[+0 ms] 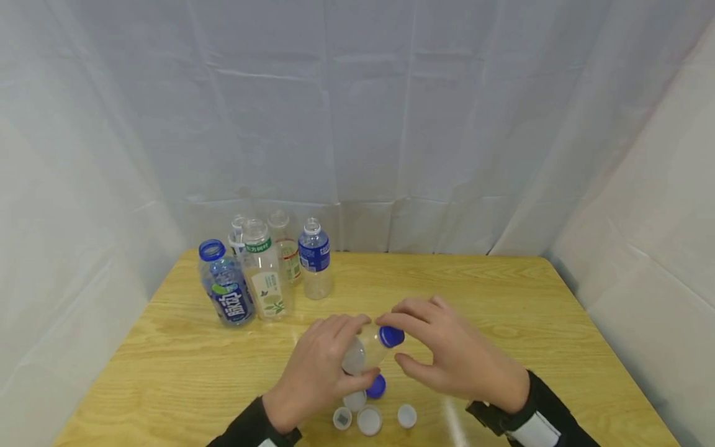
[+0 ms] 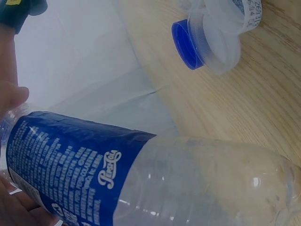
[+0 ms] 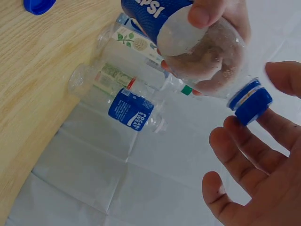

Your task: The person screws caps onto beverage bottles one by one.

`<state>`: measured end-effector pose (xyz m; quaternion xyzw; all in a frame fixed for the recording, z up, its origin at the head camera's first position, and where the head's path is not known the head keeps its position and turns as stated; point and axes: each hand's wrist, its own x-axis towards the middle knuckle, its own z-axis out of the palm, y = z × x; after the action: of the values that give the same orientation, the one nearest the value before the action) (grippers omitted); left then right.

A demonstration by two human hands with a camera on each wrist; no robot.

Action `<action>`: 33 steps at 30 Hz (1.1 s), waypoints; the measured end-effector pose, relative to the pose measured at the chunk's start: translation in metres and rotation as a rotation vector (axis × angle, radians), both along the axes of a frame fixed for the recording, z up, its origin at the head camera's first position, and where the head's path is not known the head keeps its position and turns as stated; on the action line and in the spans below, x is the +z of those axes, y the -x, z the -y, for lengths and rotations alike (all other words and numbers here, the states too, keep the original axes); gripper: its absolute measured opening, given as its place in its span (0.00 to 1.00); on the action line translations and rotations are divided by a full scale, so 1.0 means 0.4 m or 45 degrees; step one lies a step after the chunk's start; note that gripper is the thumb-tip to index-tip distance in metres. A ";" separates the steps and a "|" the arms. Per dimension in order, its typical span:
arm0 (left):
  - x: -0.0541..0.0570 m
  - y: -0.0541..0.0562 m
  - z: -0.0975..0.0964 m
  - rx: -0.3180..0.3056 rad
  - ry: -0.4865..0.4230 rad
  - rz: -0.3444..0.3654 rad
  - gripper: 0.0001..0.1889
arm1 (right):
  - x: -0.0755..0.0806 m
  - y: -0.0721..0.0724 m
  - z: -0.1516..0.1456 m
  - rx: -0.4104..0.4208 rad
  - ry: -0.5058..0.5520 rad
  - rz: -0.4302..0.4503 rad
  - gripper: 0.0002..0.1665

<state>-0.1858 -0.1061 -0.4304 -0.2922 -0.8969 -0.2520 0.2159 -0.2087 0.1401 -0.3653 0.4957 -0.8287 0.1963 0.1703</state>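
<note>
Bottle (image 1: 374, 349), see-through and blue-capped, in left grip (image 1: 319, 360), uncapped Pocari bottle (image 1: 315, 261) behind

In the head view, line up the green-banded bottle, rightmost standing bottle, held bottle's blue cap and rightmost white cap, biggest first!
1. Green-banded bottle
2. Rightmost standing bottle
3. Blue cap on held bottle; rightmost white cap: too alike to rank

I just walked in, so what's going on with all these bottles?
A person is handling a clear bottle with a blue label. The left hand holds it tilted over the table, and the right hand is at its blue cap, thumb apart from it. That cap is on the bottle's neck. Other bottles stand together towards the back left, no caps visible on them, and several loose caps lie near the person.
</note>
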 end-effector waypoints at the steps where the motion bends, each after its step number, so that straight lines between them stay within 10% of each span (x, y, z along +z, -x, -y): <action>1: -0.001 0.000 0.000 -0.003 -0.001 -0.001 0.36 | 0.000 -0.001 -0.001 0.010 0.002 0.004 0.28; 15: -0.002 -0.002 -0.007 -0.011 0.020 -0.008 0.35 | 0.000 -0.001 0.004 -0.103 -0.045 -0.034 0.15; 23: 0.004 -0.007 -0.012 0.040 0.082 -0.033 0.38 | -0.016 0.000 0.018 -0.286 -0.098 -0.113 0.25; 33: 0.004 -0.003 -0.002 0.051 0.079 -0.017 0.37 | -0.015 -0.001 -0.008 -0.118 -0.016 -0.047 0.35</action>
<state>-0.1844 -0.1054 -0.4286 -0.2824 -0.9086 -0.2176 0.2177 -0.2084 0.1432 -0.3711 0.4612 -0.8488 0.1737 0.1915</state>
